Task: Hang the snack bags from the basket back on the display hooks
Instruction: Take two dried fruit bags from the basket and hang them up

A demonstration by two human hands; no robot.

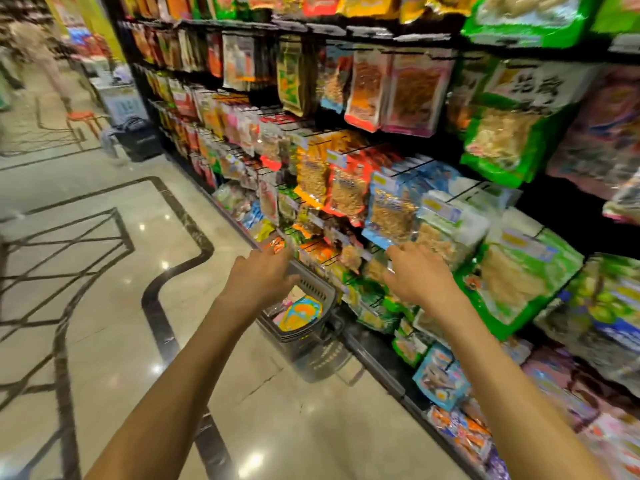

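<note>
— Hands are hovering empty: left hand [263,275] is spreading relaxed fingers above the basket [313,289], right hand [414,277] is reaching open toward the display hooks [398,173] at two o'clock.

— And the snack bags [299,311]?

— Lying in the basket on the floor, at twelve o'clock. We're between bags, I'm judging; next, a hand is needing to dip in and pinch one.

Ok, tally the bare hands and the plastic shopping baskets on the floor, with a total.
Bare hands: 2, left hand and right hand.
Plastic shopping baskets: 2, the grey slotted basket under the hands and the dark basket down the aisle.
Total: 4
</note>
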